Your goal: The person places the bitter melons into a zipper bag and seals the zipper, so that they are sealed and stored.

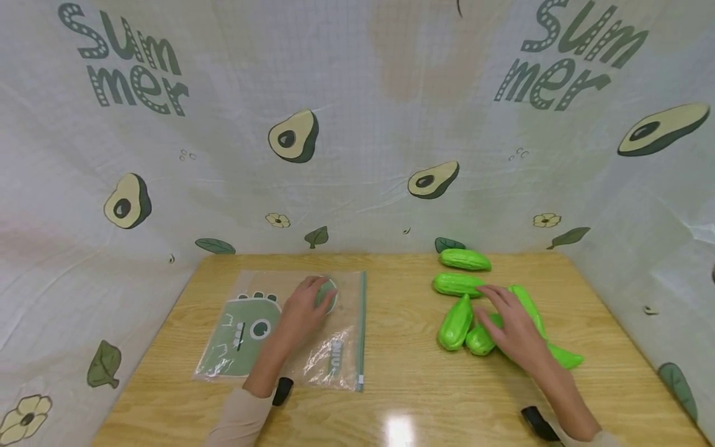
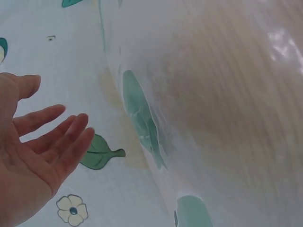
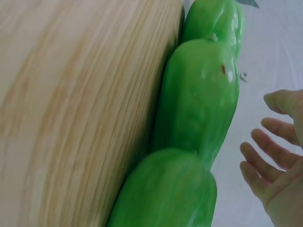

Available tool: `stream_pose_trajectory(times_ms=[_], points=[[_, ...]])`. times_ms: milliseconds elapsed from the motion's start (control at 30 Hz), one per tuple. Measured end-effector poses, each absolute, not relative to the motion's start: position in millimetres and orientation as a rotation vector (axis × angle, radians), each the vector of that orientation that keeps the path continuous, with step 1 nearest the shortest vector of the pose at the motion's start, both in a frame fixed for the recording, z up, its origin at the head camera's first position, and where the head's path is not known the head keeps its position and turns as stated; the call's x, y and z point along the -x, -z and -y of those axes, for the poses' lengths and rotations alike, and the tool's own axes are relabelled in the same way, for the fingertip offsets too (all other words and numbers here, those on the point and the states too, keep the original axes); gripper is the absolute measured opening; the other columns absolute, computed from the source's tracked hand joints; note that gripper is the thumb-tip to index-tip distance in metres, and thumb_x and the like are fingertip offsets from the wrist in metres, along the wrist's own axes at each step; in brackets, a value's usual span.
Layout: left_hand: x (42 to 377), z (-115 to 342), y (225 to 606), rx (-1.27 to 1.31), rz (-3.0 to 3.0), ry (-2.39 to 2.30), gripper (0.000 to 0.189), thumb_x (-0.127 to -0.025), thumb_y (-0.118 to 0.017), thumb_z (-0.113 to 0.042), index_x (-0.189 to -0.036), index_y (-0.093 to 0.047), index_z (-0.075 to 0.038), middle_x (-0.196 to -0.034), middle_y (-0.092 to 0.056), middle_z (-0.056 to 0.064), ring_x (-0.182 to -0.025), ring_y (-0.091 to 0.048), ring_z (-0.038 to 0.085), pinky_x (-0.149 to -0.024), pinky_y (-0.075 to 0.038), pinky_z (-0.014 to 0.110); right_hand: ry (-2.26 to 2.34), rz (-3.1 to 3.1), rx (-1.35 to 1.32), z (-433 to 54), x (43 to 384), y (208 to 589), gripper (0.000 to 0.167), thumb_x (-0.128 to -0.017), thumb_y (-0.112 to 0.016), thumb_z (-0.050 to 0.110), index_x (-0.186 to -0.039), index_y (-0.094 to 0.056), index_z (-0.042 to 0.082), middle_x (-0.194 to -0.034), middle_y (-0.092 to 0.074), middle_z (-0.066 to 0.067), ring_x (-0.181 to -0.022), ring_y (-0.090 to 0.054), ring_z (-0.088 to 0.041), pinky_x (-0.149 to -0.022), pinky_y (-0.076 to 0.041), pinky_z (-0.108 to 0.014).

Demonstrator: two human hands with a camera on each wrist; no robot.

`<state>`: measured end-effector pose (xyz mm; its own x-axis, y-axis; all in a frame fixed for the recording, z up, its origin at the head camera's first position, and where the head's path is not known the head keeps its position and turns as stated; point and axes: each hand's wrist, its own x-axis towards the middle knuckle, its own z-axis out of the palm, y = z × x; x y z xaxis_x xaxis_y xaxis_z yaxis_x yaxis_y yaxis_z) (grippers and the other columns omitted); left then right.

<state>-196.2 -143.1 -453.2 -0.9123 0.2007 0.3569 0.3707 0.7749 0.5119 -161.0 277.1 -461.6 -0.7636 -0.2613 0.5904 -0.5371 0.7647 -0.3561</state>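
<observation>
My left hand (image 1: 303, 313) is over a clear plastic zip bag (image 1: 349, 316), which lies flat and bears a green cartoon face; in the left wrist view its fingers (image 2: 49, 142) are loosely extended and hold nothing. Above several bright green, cucumber-shaped vegetables hovers my right hand (image 1: 512, 329). Its thumb and fingers are spread, with nothing between them. Two of the vegetables lie behind it, the farther one (image 1: 465, 259) and the nearer one (image 1: 455, 284). Another green vegetable (image 1: 455, 324) rests left of the hand. The hand partly hides others, including a long one (image 1: 527, 307) at its right.
Both hands are over a wooden table (image 1: 410, 329). A white cloth (image 1: 357, 124) printed with avocados and leaves hangs behind the table and along both sides. The bag's green zip strip (image 1: 362, 329), with a white slider, runs along its right edge.
</observation>
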Motion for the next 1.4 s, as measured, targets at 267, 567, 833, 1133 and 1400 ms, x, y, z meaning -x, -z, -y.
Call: stream_pose_trajectory(times_ms=[267, 567, 833, 1133, 1400], points=[[197, 133, 449, 0.454, 2.709, 0.909, 0.046, -0.104, -0.064, -0.030, -0.137, -0.061, 0.002, -0.128, -0.063, 0.019, -0.103, -0.067, 0.033, -0.087, -0.058, 0.049, -0.758, 2.437, -0.614, -262, 164, 463, 0.043, -0.089, -0.076, -0.001, -0.130, -0.064, -0.003, -0.128, -0.061, -0.022, -0.118, -0.059, -0.038, -0.091, -0.048, -0.050], [198, 121, 447, 0.502, 2.688, 0.901, 0.042, -0.102, -0.067, -0.026, -0.133, -0.063, 0.002, -0.124, -0.064, 0.021, -0.093, -0.069, 0.031, -0.074, -0.059, 0.046, -0.777, 2.383, -0.691, -244, 171, 465, 0.038, -0.086, -0.077, -0.003, -0.123, -0.067, -0.003, -0.121, -0.064, -0.017, -0.115, -0.059, -0.034, -0.091, -0.047, -0.044], [194, 111, 449, 0.460, 2.736, 0.901, 0.044, -0.102, -0.066, -0.027, -0.135, -0.062, 0.001, -0.122, -0.064, 0.018, -0.099, -0.068, 0.029, -0.079, -0.059, 0.045, -0.781, 2.411, -0.675, -230, 172, 467, 0.036, -0.087, -0.077, -0.002, -0.122, -0.067, -0.002, -0.120, -0.064, -0.014, -0.112, -0.060, -0.031, -0.086, -0.050, -0.045], [192, 95, 451, 0.468, 2.739, 0.868, 0.037, -0.100, -0.069, -0.023, -0.128, -0.066, 0.002, -0.108, -0.067, 0.015, -0.092, -0.067, 0.028, -0.074, -0.058, 0.043, -0.819, 2.433, -0.699, -218, 172, 471, 0.034, -0.090, -0.075, 0.000, -0.123, -0.067, -0.002, -0.123, -0.065, -0.017, -0.115, -0.062, -0.034, -0.089, -0.054, -0.051], [191, 86, 456, 0.476, 2.759, 0.896, 0.039, -0.099, -0.070, -0.019, -0.130, -0.064, 0.004, -0.107, -0.063, 0.015, -0.089, -0.063, 0.026, -0.069, -0.056, 0.037, -0.820, 2.432, -0.740, -209, 171, 476, 0.033, -0.090, -0.076, 0.001, -0.122, -0.068, 0.000, -0.121, -0.066, -0.016, -0.115, -0.062, -0.033, -0.088, -0.055, -0.051]])
